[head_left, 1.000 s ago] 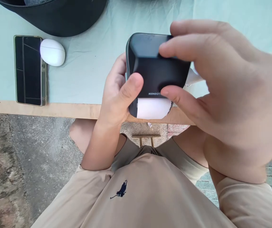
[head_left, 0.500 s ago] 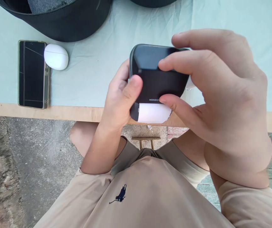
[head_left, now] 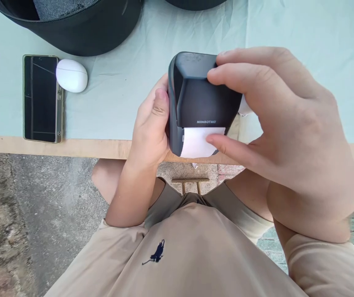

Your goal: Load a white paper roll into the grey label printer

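A dark label printer (head_left: 209,99) marked NIIMBOT is held up over the table's near edge. My left hand (head_left: 152,123) wraps round its left side, the thumb lying along that edge. White label paper (head_left: 195,142) sticks out of the slot at its lower front. My right hand (head_left: 288,107) spans the lid, with fingertips on its upper right part and the thumb over the paper. Whether the thumb presses on the paper I cannot tell. Part of another white piece (head_left: 245,107) shows behind the printer at the right.
A phone (head_left: 41,99) lies at the table's left, with a white rounded case (head_left: 71,75) against its right edge. A black zippered case (head_left: 102,31) stands open behind them. Another black object (head_left: 195,4) is cut off at the top. The wooden table edge (head_left: 102,148) runs across.
The printer has tilted, showing more of its left side and label paper. My left thumb has slid off the lid to the side. My right thumb has moved from the lid's lower edge to the paper.
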{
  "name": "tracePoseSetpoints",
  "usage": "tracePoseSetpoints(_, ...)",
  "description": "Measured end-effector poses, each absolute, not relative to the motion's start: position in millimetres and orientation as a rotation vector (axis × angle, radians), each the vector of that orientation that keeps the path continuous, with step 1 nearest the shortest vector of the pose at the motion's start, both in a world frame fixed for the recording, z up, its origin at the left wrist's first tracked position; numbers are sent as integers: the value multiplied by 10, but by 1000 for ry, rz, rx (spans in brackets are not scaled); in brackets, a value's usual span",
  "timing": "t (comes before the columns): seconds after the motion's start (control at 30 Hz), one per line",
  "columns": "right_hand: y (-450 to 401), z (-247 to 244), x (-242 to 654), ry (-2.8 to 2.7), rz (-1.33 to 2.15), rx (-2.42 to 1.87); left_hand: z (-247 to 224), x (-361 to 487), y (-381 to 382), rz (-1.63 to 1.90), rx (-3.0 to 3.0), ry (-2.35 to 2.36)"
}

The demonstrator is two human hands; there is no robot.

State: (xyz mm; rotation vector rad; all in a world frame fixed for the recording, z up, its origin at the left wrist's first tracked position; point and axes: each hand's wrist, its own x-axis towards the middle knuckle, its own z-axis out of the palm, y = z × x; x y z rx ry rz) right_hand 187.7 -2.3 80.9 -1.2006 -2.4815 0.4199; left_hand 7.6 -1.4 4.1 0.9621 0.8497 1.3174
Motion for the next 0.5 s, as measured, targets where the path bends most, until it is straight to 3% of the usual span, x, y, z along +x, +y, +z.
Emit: tracePoseSetpoints(0.5, 3, 774, 1863, -2425, 378, -1178, 74, 119, -7, 1328, 851, 791)
